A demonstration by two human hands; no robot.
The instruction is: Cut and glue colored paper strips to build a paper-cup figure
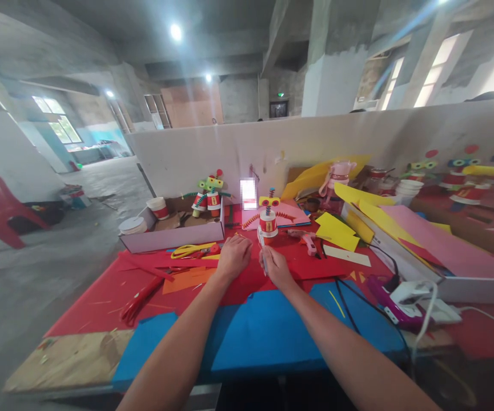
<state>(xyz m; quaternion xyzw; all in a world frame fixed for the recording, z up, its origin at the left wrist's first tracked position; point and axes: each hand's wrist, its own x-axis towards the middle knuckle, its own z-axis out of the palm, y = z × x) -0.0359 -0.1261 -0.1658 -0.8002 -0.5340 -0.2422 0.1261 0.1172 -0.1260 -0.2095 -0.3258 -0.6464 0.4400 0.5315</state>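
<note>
forearms [184, 338] stretched forward; left hand [235, 256] curled, grip unclear; right hand [274, 266] grasping slim pale tool [261, 238]

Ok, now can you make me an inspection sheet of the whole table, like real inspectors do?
Surface: red-covered table, with a blue covering along the front.
Job's things: cup figure with coiled arms, upright just beyond the right hand.
Clutter: yellow sheets, orange paper and a pink glue gun lying about.
Hands: right fingers grip a thin pale object; left hand is curled, whether around anything is unclear.
Cables: black cable crosses the blue covering; white cable loops on the right.
Surroundings: white partition behind; red chair off to the left.
</note>
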